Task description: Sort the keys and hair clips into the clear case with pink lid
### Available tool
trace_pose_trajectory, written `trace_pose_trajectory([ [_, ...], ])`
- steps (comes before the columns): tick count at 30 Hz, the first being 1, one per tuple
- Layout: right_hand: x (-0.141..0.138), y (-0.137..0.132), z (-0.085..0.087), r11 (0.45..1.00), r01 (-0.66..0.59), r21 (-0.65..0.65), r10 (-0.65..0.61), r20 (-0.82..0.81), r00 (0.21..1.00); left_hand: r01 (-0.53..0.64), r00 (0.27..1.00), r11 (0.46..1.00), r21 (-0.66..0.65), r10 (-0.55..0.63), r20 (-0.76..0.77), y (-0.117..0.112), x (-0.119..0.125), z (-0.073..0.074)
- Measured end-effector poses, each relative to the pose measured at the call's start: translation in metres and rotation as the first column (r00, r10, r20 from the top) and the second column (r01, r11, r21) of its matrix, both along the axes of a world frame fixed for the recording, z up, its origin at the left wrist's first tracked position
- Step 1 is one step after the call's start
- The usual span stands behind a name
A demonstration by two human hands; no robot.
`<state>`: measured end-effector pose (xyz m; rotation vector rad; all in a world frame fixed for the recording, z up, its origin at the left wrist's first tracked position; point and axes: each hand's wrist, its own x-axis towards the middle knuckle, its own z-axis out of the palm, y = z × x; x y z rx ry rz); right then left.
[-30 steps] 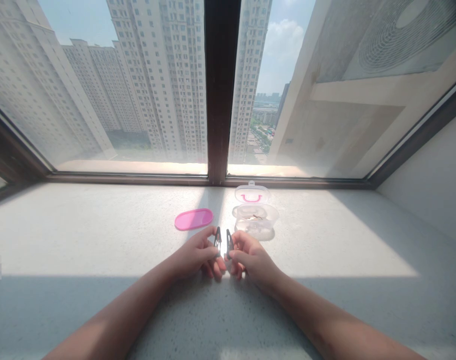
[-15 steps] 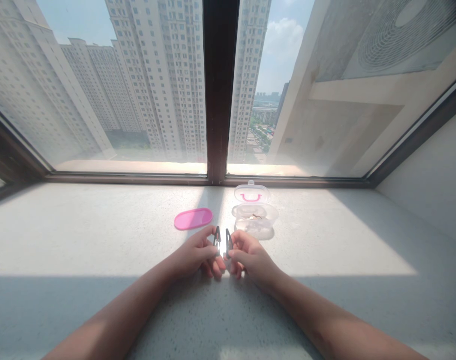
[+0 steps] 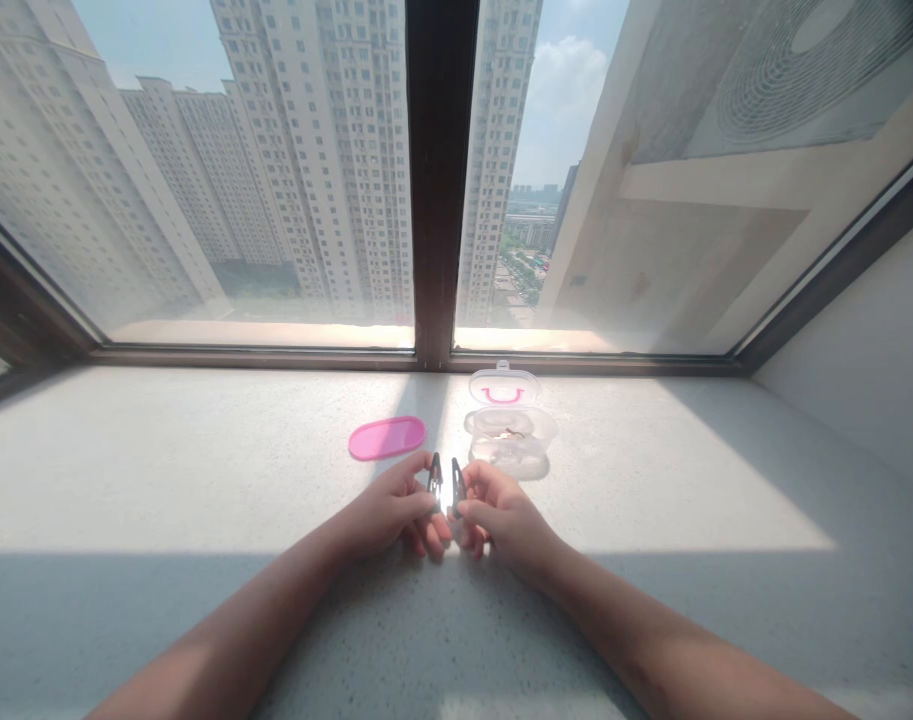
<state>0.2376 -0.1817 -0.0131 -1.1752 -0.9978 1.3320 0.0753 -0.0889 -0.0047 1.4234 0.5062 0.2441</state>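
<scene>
Farthest left of the items on the pale speckled sill (image 3: 201, 450), a pink oval tray (image 3: 387, 438) lies flat, to the left of the clear case (image 3: 540, 432) and apart from it. Next, the left hand (image 3: 388, 508) is nearer the person than the case and to its left; thumb and fingers are closed on a dark hair clip (image 3: 435, 483), held tip upward. Just beside this, a second dark clip (image 3: 458, 487) is also held tip upward, left of the case and on its near side. It is gripped between thumb and fingers of the right hand (image 3: 510, 512), which is in front of the case, on the person's side. The two clips face each other, apart. The case itself stands open, its lid (image 3: 505, 380) raised on the window side and fitted with a pink handle (image 3: 503, 397); a small brownish item (image 3: 513, 434), not identifiable, shows inside.
</scene>
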Motion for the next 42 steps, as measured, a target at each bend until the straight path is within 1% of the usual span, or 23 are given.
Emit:
trace_pose_trajectory([
  [16, 0.0010, 0.0000, -0.0046, 1.000, -0.006, 0.024, 0.006, -0.001, 1.000, 0.005, 1.000, 1.000, 0.022, -0.005, -0.012, 0.0001, -0.0001, 0.0009],
  [23, 0.0018, 0.0014, -0.0073, 1.000, -0.007, 0.024, 0.007, 0.007, 1.000, 0.010, 1.000, 1.000, 0.024, -0.009, -0.020, 0.0008, 0.0001, -0.0014],
  [35, 0.0008, 0.0009, -0.0056, 1.000, -0.008, 0.026, 0.008, 0.002, 1.000, 0.008, 1.000, 1.000, 0.025, -0.007, -0.019, 0.0013, 0.0004, -0.0023],
  [42, 0.0013, 0.0004, -0.0063, 1.000, -0.015, 0.028, 0.015, 0.009, 1.000, 0.010, 1.000, 1.000, 0.028, -0.009, -0.023, 0.0007, 0.0002, 0.0007],
])
